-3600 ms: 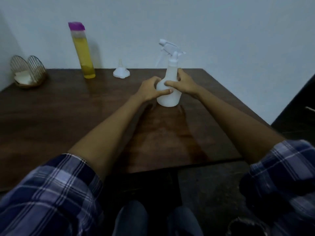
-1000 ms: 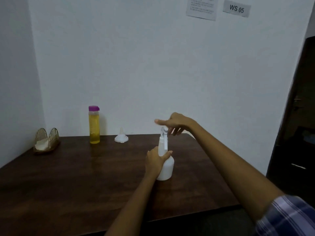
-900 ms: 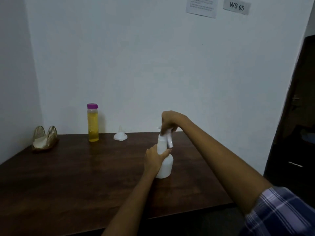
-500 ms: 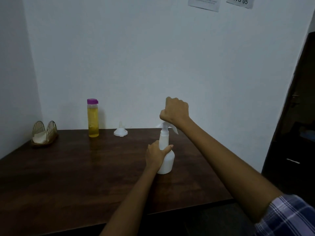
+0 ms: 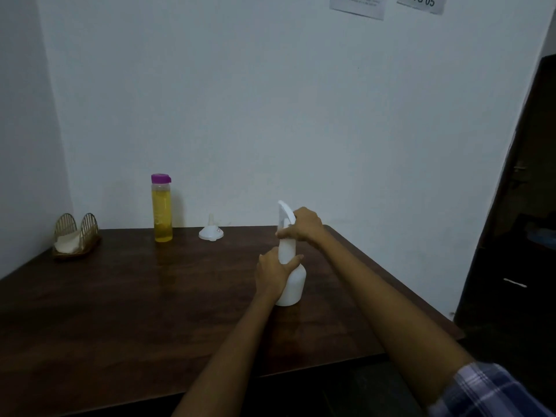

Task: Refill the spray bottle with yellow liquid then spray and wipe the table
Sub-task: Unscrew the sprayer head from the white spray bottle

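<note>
- Spray bottle [image 5: 291, 281]: white, upright on the dark table [image 5: 120, 311], toward its right half. We take it as our landmark.
- Left hand [image 5: 272, 273]: fingers curled round the bottle's neck and shoulder from the left, thumb across the front, grasping it.
- Right hand [image 5: 304, 227]: above the left, fingers clenched round the spray head [image 5: 284, 219] at the collar; the trigger part sticks up past the knuckles.
- Yellow liquid bottle [image 5: 162, 207]: purple cap on, well to the left of and behind the spray bottle, near the wall.
- Funnel [image 5: 211, 233]: white, upside down, between the yellow bottle and the spray bottle, at the back.
- Napkin holder [image 5: 75, 237]: far left of the spray bottle.
- Risk, as we judge it: we seem to be unscrewing the head. If the left grasp slips, the bottle may spin or tip.
- Risk: lifting the head out crooked may drag its tube and drip on the wood.
</note>
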